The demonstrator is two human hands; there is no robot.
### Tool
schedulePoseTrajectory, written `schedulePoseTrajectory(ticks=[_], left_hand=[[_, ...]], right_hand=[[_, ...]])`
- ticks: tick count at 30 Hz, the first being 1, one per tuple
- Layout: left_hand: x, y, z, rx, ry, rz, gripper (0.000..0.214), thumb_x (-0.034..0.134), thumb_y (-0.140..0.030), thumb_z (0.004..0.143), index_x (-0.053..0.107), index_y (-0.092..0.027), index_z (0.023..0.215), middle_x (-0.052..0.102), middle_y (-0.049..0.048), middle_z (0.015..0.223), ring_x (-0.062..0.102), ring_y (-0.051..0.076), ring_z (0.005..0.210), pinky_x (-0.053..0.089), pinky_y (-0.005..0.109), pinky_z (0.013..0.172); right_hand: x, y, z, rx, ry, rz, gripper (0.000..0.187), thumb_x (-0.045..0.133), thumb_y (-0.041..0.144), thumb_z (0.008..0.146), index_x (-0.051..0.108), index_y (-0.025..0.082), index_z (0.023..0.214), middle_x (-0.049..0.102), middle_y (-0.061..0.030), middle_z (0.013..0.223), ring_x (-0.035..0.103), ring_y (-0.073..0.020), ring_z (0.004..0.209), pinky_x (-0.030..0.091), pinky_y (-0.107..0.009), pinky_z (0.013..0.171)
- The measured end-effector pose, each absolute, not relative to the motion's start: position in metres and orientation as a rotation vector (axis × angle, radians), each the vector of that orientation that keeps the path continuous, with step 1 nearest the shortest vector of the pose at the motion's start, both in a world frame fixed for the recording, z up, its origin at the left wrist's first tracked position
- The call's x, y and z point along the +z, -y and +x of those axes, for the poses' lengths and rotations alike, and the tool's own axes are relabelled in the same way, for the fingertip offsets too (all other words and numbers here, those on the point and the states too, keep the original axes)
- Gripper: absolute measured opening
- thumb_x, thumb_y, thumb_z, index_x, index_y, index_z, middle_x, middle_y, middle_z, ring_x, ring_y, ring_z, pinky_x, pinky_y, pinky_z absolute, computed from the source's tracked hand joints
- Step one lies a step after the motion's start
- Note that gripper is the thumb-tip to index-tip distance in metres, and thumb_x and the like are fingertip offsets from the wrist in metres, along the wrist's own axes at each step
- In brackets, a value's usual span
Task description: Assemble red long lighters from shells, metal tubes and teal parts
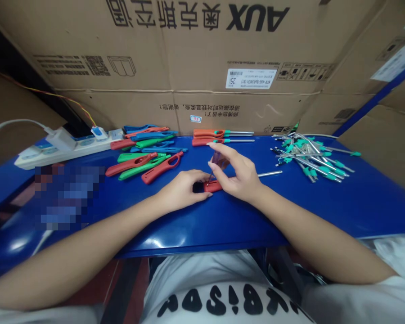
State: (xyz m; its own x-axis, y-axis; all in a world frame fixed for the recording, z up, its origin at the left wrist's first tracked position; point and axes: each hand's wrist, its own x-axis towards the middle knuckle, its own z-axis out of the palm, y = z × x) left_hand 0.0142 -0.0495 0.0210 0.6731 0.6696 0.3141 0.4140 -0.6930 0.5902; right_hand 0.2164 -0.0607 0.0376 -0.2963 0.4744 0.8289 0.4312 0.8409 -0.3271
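Observation:
On the blue table a red gas lighter (213,186) lies flat in front of me, its metal tube (272,173) pointing right. My left hand (178,190) grips the left end of its handle between thumb and fingers. In my right hand (241,174) a small screwdriver with a purplish handle (216,157) is pinched upright. Its thin shaft reaches down to the red handle, and the tip appears to touch it near the left end. My right palm and fingers cover the middle of the lighter.
Red, green and blue lighter casings (145,166) are heaped at the back left. Orange and red lighters with tubes (222,133) lie behind my hands. Metal tubes with green parts (313,155) are piled right. A power strip (84,148) and cardboard (189,67) line the back.

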Motion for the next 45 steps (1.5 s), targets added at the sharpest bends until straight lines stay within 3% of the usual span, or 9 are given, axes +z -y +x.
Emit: schedulePoseTrajectory(ticks=[5, 17, 24, 30, 40, 45], left_hand=[[0.020, 0.052, 0.016, 0.709, -0.811, 2.405, 0.024, 0.076, -0.028, 0.083, 0.070, -0.017, 0.104, 0.075, 0.0066, 0.102, 0.070, 0.023, 0.092, 0.054, 0.033, 0.082], [0.022, 0.053, 0.016, 0.683, -0.773, 2.412, 0.016, 0.077, -0.022, 0.083, 0.071, -0.017, 0.097, 0.073, 0.0047, 0.100, 0.069, 0.021, 0.095, 0.052, 0.032, 0.087], [0.023, 0.053, 0.016, 0.673, -0.785, 2.424, 0.016, 0.078, -0.022, 0.083, 0.070, -0.016, 0.095, 0.071, 0.0046, 0.095, 0.068, 0.021, 0.090, 0.052, 0.032, 0.083], [0.023, 0.053, 0.016, 0.672, -0.763, 2.438, 0.019, 0.077, -0.023, 0.084, 0.070, -0.016, 0.100, 0.072, 0.0058, 0.101, 0.068, 0.022, 0.095, 0.053, 0.032, 0.087], [0.021, 0.054, 0.015, 0.677, -0.760, 2.457, 0.030, 0.078, -0.022, 0.083, 0.068, -0.016, 0.111, 0.073, 0.0070, 0.108, 0.068, 0.022, 0.100, 0.053, 0.033, 0.090], [0.022, 0.054, 0.015, 0.699, -0.731, 2.440, 0.021, 0.075, -0.020, 0.085, 0.068, -0.018, 0.104, 0.073, 0.0050, 0.105, 0.068, 0.021, 0.096, 0.053, 0.033, 0.089]], right_hand=[[0.040, 0.063, 0.216, 0.000, 1.971, -0.685, 0.050, 0.056, 0.023, 0.095, 0.051, 0.030, 0.144, 0.073, -0.0049, 0.117, 0.072, -0.0190, 0.092, 0.060, -0.034, 0.088], [0.042, 0.066, 0.214, -0.137, 2.017, -0.688, 0.040, 0.053, 0.023, 0.098, 0.055, 0.021, 0.138, 0.075, -0.0039, 0.096, 0.072, -0.0163, 0.082, 0.060, -0.029, 0.079], [0.041, 0.065, 0.212, -0.127, 2.043, -0.677, 0.041, 0.055, 0.023, 0.098, 0.054, 0.022, 0.139, 0.076, -0.0047, 0.106, 0.074, -0.0172, 0.089, 0.060, -0.029, 0.082], [0.043, 0.067, 0.211, 0.167, 2.005, -0.724, 0.040, 0.046, 0.023, 0.102, 0.052, 0.024, 0.142, 0.071, -0.0061, 0.122, 0.071, -0.0146, 0.091, 0.060, -0.029, 0.084], [0.047, 0.065, 0.213, -0.015, 1.967, -0.772, 0.031, 0.054, 0.024, 0.100, 0.060, 0.022, 0.129, 0.073, -0.0050, 0.106, 0.066, -0.0133, 0.072, 0.058, -0.028, 0.073], [0.051, 0.068, 0.213, -0.052, 2.025, -0.794, 0.030, 0.057, 0.033, 0.099, 0.063, 0.022, 0.127, 0.073, -0.0050, 0.095, 0.070, -0.0169, 0.081, 0.058, -0.030, 0.079]])
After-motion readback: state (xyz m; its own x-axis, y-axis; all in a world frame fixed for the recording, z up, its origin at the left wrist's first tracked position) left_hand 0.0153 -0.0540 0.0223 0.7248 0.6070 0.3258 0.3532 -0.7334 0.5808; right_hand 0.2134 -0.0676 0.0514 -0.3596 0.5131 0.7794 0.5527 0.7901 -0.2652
